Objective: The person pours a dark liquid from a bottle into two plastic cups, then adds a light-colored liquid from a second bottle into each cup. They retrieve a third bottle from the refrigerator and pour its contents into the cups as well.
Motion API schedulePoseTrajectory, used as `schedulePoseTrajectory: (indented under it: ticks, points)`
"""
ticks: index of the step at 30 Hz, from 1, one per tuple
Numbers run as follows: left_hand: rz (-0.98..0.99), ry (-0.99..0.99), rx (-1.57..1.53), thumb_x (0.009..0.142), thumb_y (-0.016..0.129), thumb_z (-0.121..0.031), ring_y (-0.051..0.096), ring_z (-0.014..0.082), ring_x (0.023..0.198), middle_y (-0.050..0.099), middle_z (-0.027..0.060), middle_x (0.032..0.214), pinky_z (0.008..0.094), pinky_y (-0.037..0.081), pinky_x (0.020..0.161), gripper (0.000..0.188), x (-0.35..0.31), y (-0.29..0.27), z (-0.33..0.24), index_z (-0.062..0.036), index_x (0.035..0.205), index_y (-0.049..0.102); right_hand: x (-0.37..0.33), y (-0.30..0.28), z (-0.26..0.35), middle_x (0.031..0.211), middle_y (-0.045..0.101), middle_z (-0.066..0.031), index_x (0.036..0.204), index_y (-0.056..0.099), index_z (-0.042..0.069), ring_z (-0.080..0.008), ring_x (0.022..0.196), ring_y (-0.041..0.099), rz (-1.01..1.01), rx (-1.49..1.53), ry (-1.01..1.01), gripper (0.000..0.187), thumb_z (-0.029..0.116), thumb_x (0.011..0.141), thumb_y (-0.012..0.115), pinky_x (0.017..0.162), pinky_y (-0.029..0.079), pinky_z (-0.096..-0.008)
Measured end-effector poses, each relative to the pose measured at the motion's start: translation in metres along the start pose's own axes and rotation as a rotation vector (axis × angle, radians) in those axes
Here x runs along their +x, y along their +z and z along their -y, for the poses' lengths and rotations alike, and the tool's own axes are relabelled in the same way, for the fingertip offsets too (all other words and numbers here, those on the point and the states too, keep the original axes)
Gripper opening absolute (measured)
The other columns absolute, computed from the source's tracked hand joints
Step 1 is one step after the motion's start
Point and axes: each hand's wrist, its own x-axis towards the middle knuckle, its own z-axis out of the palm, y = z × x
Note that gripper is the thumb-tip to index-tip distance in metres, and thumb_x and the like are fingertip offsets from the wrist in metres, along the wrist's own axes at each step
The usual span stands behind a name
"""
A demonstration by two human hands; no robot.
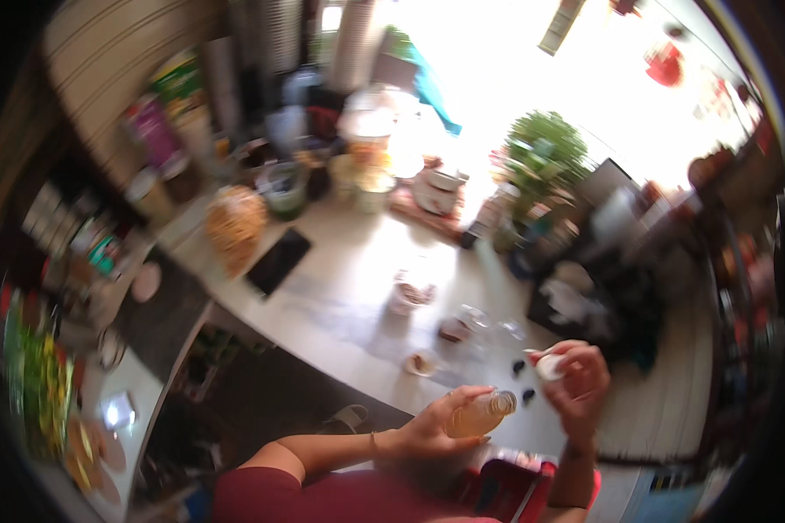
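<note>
My left hand (pixel 432 427) is wrapped round a small clear bottle (pixel 477 417) of pale amber liquid, tilted over the counter's near edge. The bottle's neck is uncovered. To its right, my raised right hand (pixel 584 382) pinches a small round white piece (pixel 549 367), perhaps a cap; blur hides its details. Two small dark pieces (pixel 529 397) lie on the counter between my hands. Beyond them stand a small clear container with dark contents (pixel 455 329), a little open cup (pixel 419 363) and a clear cup of brown bits (pixel 411 295).
A black phone (pixel 279 261) and a bag of orange snacks (pixel 235 228) lie on the pale counter (pixel 340 279). Jars and stacked cups crowd the back, beside a green plant (pixel 545 150). Black bags (pixel 597 309) sit at the right. Below the counter is a red chair (pixel 506 486).
</note>
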Motion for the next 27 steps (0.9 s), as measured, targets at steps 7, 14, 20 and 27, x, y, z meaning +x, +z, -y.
schedulePoseTrajectory:
  ticks: [7,14,20,27]
  points:
    - [0.501,0.020,0.025,0.077,0.074,-0.016,0.048,0.0215,0.118,0.047,0.0138,0.129,0.0330,0.040,0.099,0.071,0.031,0.096,0.028,-0.0038,0.137,0.038,-0.178,-0.007,-0.020,0.108,0.054,-0.0116,0.107,0.064,0.002,-0.0242,0.098,0.059,-0.698,0.044,-0.048,0.028,0.007,0.080,0.070,0.088,0.048,-0.0345]
    - [1.121,-0.089,0.047,0.065,0.076,-0.027,0.053,0.0171,0.105,0.051,0.0099,0.119,0.0298,0.046,0.087,0.076,0.010,0.203,0.065,-0.0007,0.129,0.044,-0.326,-0.019,0.013,0.110,0.060,-0.0166,0.106,0.066,0.006,-0.0285,0.105,0.058,-0.910,-0.050,-0.199,0.026,0.014,0.082,0.070,0.090,0.047,-0.0383]
    - [1.643,-0.504,-0.113,0.055,0.077,-0.014,0.057,0.0128,0.084,0.059,0.0052,0.097,0.0244,0.047,0.074,0.064,-0.066,0.358,0.056,-0.0009,0.114,0.054,-0.502,0.002,0.089,0.117,0.059,-0.0092,0.106,0.068,0.007,-0.0239,0.110,0.057,-0.964,-0.271,-0.119,0.032,-0.006,0.077,0.066,0.091,0.047,-0.0350]
    - [2.213,-0.653,-0.006,0.062,0.074,-0.007,0.058,0.0113,0.072,0.058,0.0059,0.087,0.0228,0.047,0.060,0.056,-0.243,0.511,0.072,0.0031,0.113,0.052,-0.700,0.123,0.152,0.110,0.062,-0.0076,0.108,0.067,0.010,-0.0260,0.103,0.059,-1.447,-0.846,0.114,0.040,-0.003,0.070,0.073,0.088,0.048,-0.0385]
